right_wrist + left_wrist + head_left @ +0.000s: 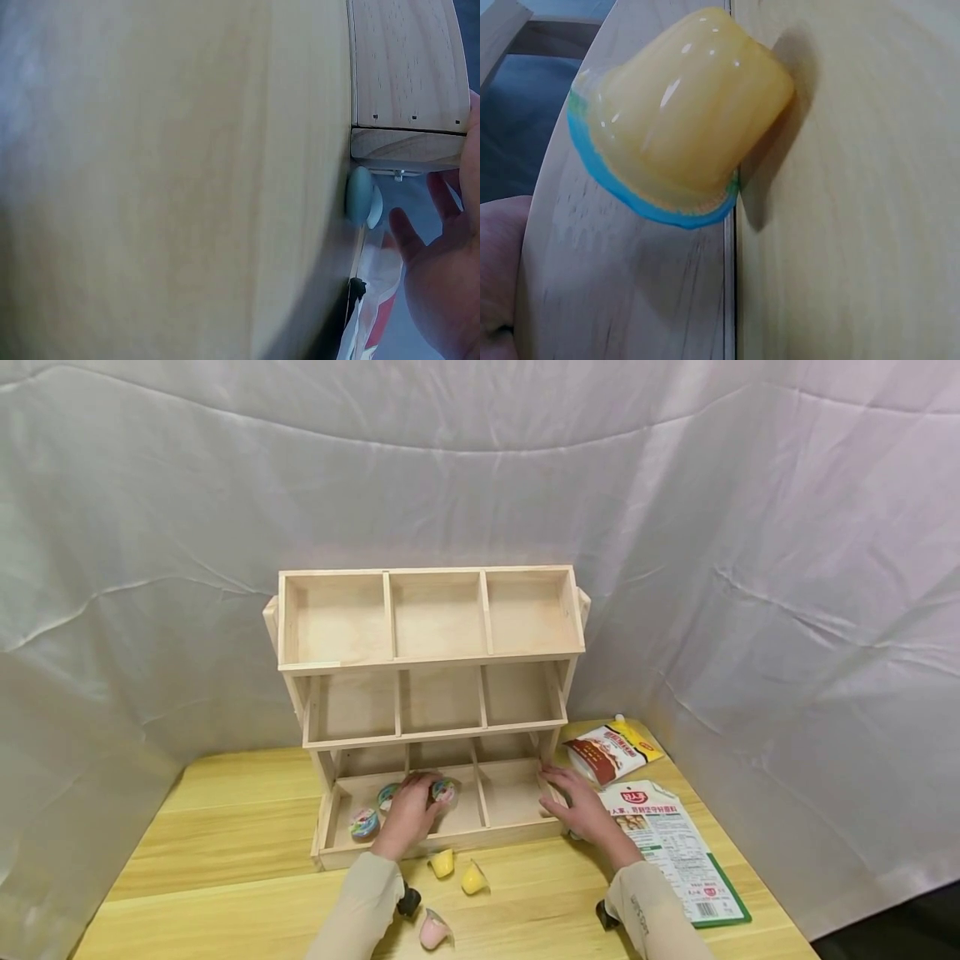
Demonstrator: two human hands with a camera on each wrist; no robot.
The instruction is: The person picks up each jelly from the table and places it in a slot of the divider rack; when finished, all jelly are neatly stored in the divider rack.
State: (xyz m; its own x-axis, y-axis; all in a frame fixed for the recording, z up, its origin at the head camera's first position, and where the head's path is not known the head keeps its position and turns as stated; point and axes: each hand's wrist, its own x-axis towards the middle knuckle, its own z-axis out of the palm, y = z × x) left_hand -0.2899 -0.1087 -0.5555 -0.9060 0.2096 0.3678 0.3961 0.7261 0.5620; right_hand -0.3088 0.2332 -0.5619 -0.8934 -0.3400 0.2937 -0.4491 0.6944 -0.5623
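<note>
In the head view, my left hand (408,814) reaches into the bottom tier of a wooden rack (442,841). Its thumb and index finger lie on either side of a lidded jelly cup (445,792). Left of the hand are a second cup (387,797) and a third (364,823). The left wrist view shows part of that hand (501,274) at the edge, and a yellow jelly cup (694,112) in front of the rack. My right hand (587,810) is at the rack's right end, fingers spread; in the right wrist view this hand (454,274) holds nothing.
Two yellow cups (442,863) (473,879) and a pink cup (433,932) lie on the table (540,902) before the rack. A red and yellow pouch (611,752) and a flat printed package (678,852) lie to the right. Grey cloth (420,485) hangs behind.
</note>
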